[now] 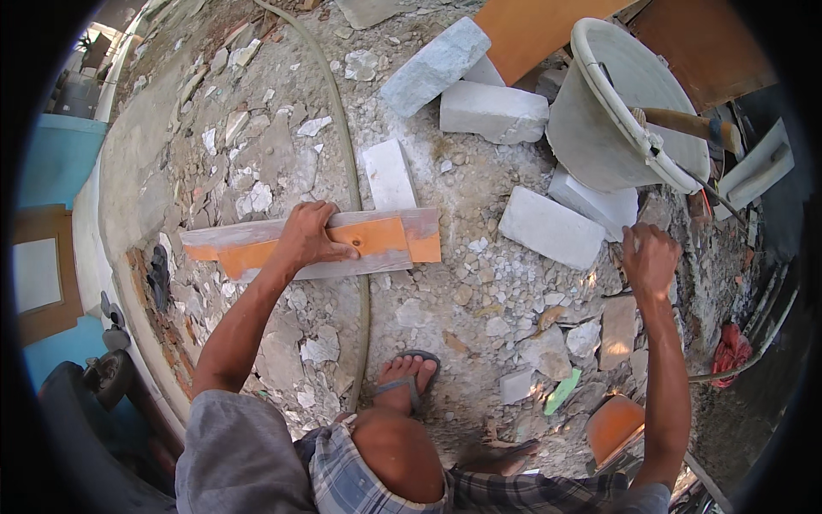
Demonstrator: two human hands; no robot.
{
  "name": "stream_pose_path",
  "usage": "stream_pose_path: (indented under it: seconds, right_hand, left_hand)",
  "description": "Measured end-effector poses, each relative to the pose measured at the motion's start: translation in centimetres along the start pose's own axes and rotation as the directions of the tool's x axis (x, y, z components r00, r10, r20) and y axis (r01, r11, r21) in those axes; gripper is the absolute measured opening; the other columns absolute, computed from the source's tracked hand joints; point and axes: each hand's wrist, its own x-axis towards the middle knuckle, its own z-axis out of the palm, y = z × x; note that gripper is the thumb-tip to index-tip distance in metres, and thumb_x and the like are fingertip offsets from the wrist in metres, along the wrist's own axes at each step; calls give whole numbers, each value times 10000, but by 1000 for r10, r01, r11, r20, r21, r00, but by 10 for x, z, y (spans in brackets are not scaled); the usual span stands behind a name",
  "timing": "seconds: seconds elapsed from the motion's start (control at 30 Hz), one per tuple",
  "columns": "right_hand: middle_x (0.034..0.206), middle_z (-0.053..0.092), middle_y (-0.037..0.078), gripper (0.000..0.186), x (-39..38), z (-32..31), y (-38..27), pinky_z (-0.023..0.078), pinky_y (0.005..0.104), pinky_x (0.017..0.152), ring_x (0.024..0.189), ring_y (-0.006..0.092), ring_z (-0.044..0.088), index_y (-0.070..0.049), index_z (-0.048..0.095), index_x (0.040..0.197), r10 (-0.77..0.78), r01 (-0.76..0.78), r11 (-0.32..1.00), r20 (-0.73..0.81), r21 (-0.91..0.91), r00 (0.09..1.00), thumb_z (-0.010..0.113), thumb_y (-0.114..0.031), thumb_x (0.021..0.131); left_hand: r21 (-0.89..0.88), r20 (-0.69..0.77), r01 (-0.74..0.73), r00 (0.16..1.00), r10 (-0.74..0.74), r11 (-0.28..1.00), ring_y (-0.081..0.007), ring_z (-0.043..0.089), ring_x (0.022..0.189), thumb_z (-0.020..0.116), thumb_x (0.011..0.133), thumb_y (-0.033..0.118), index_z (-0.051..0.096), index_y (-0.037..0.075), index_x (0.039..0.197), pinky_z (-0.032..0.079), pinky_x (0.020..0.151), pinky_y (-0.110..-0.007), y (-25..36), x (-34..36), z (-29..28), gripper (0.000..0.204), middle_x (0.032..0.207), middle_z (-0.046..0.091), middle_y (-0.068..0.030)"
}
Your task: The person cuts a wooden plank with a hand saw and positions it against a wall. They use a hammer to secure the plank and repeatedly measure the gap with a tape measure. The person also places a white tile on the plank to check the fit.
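Hands: left hand (pixel 318 233) clasped over the board (pixel 377 236), right hand (pixel 651 257) with fingers curled in; whether anything sits inside the right one, I cannot tell.
Left-hand grip: fingers over the far edge, thumb laid along the orange face.
Board place: on the rubble ground (pixel 479 343), left of centre, crossing the hose (pixel 336 94).
Board direction: long axis nearly left to right, the right end angled slightly away from the person; its narrow ends point sideways.
Board look: long and flat, bright orange in the middle and at the right end, greyish white along the edges as if smeared or dusty, with a dark knot near the thumb; one piece or two overlapping, I cannot tell.
White block (pixel 388 171): just beyond the board, near end meeting its far edge, long axis pointing away.
Right-side blocks: a pale block (pixel 548 227) lying flat, another block (pixel 604 206) tucked behind it.
Right-hand place: just beside that rear block, touching or apart unclear.
Bucket (pixel 582 137): whitish, tilted, beyond the right hand, a wooden handle (pixel 685 122) across its rim.
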Motion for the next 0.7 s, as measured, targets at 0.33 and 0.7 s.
stream_pose_path:
  seconds: [0.33,0.7]
  right_hand:
    - [1590,356,205,822,-97,-36,-222,288,683,1141,1483,430,314,-121,511,1477,-468,444,737,-90,510,879,840,-450,799]
    - [1491,468,144,1101,-48,-39,-61,317,611,1130,1410,375,408,-48,411,1497,-154,153,988,-163,-20,974,948,-409,606]
  left_hand:
    - [-138,261,-208,936,238,968,-437,705,874,853,565,702,660,37,1084,548,731,-509,108,23,-30,865,915,719,-191]
    - [-19,-360,-608,745,562,793,-445,441,1404,853,696,618,578,104,1424,397,1141,-539,269,127,-58,933,1472,499,-239]
